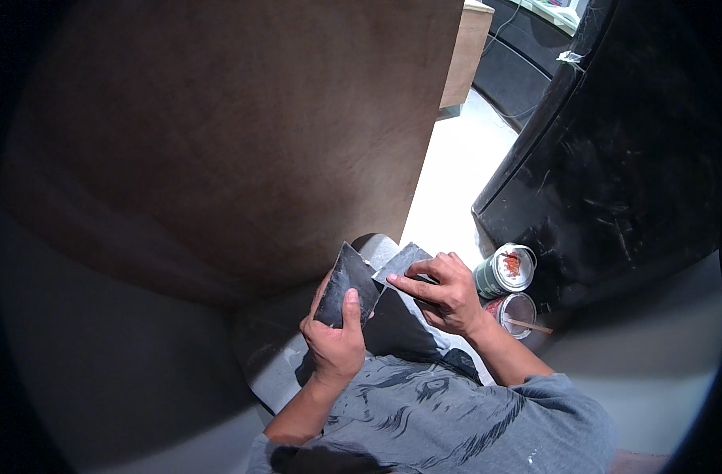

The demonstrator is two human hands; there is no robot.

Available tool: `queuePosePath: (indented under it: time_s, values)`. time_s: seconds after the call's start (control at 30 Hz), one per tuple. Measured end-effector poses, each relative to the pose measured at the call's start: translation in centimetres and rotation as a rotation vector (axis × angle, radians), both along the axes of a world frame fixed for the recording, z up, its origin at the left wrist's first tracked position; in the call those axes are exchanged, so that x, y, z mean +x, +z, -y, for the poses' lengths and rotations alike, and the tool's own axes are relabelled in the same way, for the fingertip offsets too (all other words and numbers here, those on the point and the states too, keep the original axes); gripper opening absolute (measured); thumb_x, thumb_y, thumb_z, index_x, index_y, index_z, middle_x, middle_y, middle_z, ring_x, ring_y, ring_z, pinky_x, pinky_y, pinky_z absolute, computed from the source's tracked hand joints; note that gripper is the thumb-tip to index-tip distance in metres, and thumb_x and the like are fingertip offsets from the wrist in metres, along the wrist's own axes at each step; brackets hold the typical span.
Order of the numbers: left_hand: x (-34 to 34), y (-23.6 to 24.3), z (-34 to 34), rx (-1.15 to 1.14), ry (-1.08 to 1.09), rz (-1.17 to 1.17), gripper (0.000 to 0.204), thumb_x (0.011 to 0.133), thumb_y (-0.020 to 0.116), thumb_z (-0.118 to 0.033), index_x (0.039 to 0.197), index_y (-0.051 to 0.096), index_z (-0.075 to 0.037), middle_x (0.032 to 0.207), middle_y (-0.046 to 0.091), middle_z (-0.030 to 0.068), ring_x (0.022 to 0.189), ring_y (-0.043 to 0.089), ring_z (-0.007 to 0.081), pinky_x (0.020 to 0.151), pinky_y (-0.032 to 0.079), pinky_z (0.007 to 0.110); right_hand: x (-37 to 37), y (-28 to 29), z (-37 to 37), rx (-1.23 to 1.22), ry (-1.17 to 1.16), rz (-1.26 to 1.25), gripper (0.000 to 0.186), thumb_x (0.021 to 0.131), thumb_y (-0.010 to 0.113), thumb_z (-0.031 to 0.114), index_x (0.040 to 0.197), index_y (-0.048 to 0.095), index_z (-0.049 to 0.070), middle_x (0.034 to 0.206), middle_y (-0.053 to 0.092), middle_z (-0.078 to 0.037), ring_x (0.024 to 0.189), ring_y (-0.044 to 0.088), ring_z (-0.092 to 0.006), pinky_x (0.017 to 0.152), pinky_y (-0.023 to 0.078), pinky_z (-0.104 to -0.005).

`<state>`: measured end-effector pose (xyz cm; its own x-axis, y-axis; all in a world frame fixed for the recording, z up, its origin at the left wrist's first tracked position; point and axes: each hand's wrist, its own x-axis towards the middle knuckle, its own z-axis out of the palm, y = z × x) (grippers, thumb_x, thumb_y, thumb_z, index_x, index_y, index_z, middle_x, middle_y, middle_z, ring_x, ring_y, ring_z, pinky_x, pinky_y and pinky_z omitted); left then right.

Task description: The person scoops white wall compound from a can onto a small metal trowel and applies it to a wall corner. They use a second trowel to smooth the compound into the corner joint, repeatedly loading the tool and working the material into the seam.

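Two dark sheets in hand, low centre of the head view, just above the lap. First dark sheet (346,288): flat, thin, roughly triangular, matt black-grey, tilted up on edge, upper corner pointing toward a large brown panel (242,134). Second dark sheet (403,261): similar colour, paler grey along the upper edge, lying flatter, just beside the first and meeting it near the middle. Material not determinable; possibly abrasive paper or cut board, surface too dim to tell.

Partly hidden: lower half of first sheet behind the thumb; most of second sheet under fingers. Whether the two sheets are joined or separate pieces: cannot tell.

Left hand (335,340): closed on the first sheet, thumb pressed up the near face, fingers wrapped behind, wrist straight, forearm entering from the lower edge.
Right hand (448,294): laid palm-down on the second sheet, fingers spread and bent, index fingertip pressing near the seam between sheets, forearm angled in from lower right.

Nearby, right of the right hand: opened tin (504,271) with reddish contents on its top, second tin (518,313) below it holding a thin stick, both on pale floor (456,182).
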<state>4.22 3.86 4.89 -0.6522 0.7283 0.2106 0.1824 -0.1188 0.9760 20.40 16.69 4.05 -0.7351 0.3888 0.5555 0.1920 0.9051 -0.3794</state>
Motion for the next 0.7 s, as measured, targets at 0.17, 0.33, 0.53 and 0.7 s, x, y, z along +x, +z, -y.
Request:
queuePosePath:
  time_s: [0.17, 0.33, 0.53, 0.7]
  values:
    - [0.3, -0.1, 0.2, -0.029, -0.021, -0.19, 0.032, 0.093, 0.059, -0.009, 0.12, 0.059, 0.008, 0.102, 0.069, 0.0218, 0.09, 0.07, 0.0263, 0.078, 0.055, 0.034, 0.1, 0.2, -0.3, -0.033, -0.002, -0.076, 0.054, 0.068, 0.07, 0.006, 0.119, 0.07, 0.025, 0.091, 0.063, -0.001, 0.075, 0.057, -0.0192, 0.067, 0.04, -0.0344]
    - [0.5, -0.3, 0.5, -0.108, -0.095, -0.097, 0.032, 0.092, 0.06, -0.009, 0.119, 0.06, 0.008, 0.107, 0.068, 0.0242, 0.101, 0.069, 0.0323, 0.087, 0.052, 0.036, 0.4, 0.2, -0.4, -0.032, -0.019, -0.1, 0.054, 0.067, 0.069, 0.004, 0.118, 0.071, 0.024, 0.089, 0.062, -0.001, 0.072, 0.056, -0.0185, 0.066, 0.04, -0.0341]
    - [0.9, 0.0, 0.4, -0.065, -0.123, -0.183, 0.033, 0.092, 0.061, -0.011, 0.119, 0.06, 0.009, 0.107, 0.068, 0.0257, 0.099, 0.069, 0.0311, 0.086, 0.052, 0.036, 0.4, -0.2, -0.3, -0.071, -0.05, -0.118, 0.054, 0.067, 0.068, 0.004, 0.117, 0.072, 0.023, 0.089, 0.062, -0.002, 0.073, 0.057, -0.0186, 0.067, 0.041, -0.0335]
    - [3.3, 0.2, 0.0, -0.186, -0.3, -0.119, 0.034, 0.091, 0.063, -0.01, 0.119, 0.06, 0.009, 0.103, 0.069, 0.0197, 0.097, 0.067, 0.0239, 0.088, 0.05, 0.033, 1.8, -0.9, -1.8, -0.137, -0.192, -0.13, 0.053, 0.07, 0.066, 0.001, 0.118, 0.072, 0.022, 0.093, 0.064, -0.006, 0.082, 0.062, -0.0219, 0.075, 0.046, -0.0346]
